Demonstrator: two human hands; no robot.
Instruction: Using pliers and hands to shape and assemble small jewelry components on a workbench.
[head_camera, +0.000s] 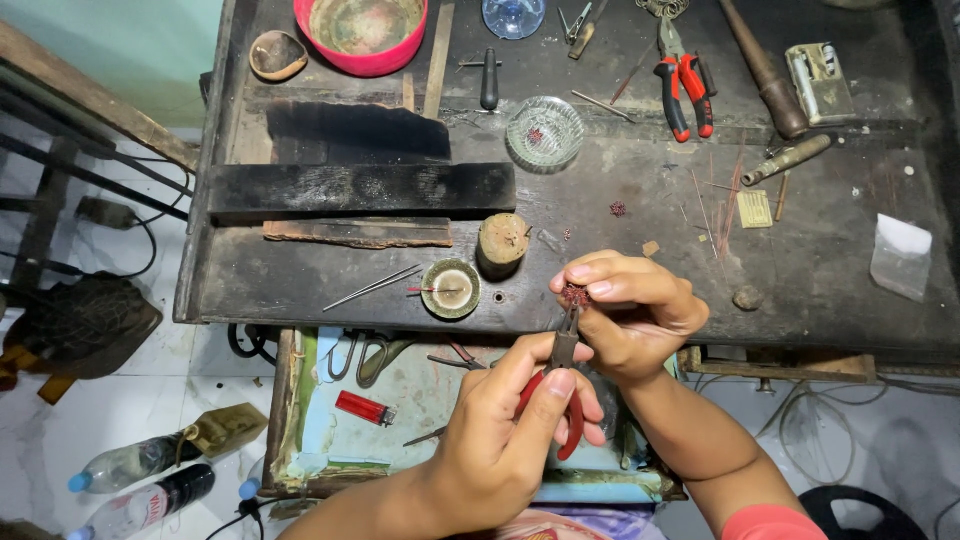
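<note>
My left hand (500, 430) is closed around the red handles of small pliers (563, 380), whose grey jaws point up. My right hand (630, 310) pinches a tiny dark-red spiky piece (575, 295) between thumb and fingertips, just above the dark workbench's front edge (330, 310). The plier tips meet that piece. Both hands hover over an open drawer (420, 400) under the bench.
On the bench: a round brass dish (450, 289), a wooden stub (502, 240), thin needles (372, 287), a glass bowl (545, 132), red-handled pliers (685, 90), a pink bowl (362, 35), black blocks (360, 187). A red lighter (365, 408) lies in the drawer. Bottles (135, 462) lie on the floor.
</note>
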